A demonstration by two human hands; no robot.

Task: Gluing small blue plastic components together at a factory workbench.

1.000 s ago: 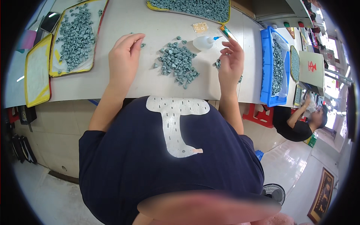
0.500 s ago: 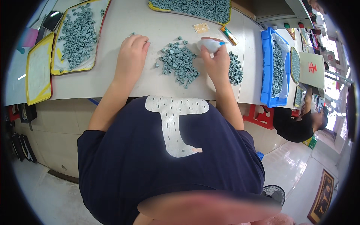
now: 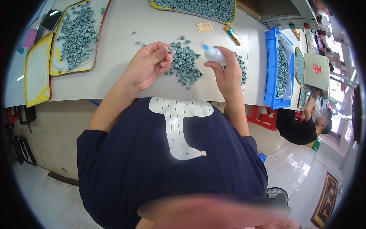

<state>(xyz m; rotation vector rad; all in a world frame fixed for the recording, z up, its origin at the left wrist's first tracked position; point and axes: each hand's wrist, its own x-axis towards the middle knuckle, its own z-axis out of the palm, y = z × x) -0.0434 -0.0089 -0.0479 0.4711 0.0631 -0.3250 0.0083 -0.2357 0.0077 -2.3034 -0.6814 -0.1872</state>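
Between the thumb and fingers of my left hand (image 3: 149,65) is pinched a small grey-green piece (image 3: 170,50), like those heaped beside it. That loose pile of small grey-green pieces (image 3: 187,66) lies on the table between my two hands. My right hand (image 3: 228,72) is wrapped round a small white squeeze bottle (image 3: 215,56) with a blue tip, held tilted with the tip up and to the left. Partly hidden behind my right hand is a second small pile (image 3: 242,68). A few single pieces (image 3: 138,43) lie beyond my left hand.
Trays with yellow rims hold more pieces, one at the left (image 3: 78,38) and one at the far side (image 3: 198,9). A yellow tray (image 3: 37,72), phone (image 3: 51,20), patterned square (image 3: 204,27), tube (image 3: 233,35) and blue bin (image 3: 270,68) surround; a person (image 3: 297,124) sits right.
My left hand has come right, to the pile's edge, and turned up with a piece now showing in it. My right hand has tipped the bottle so its blue tip points up-left instead of right.
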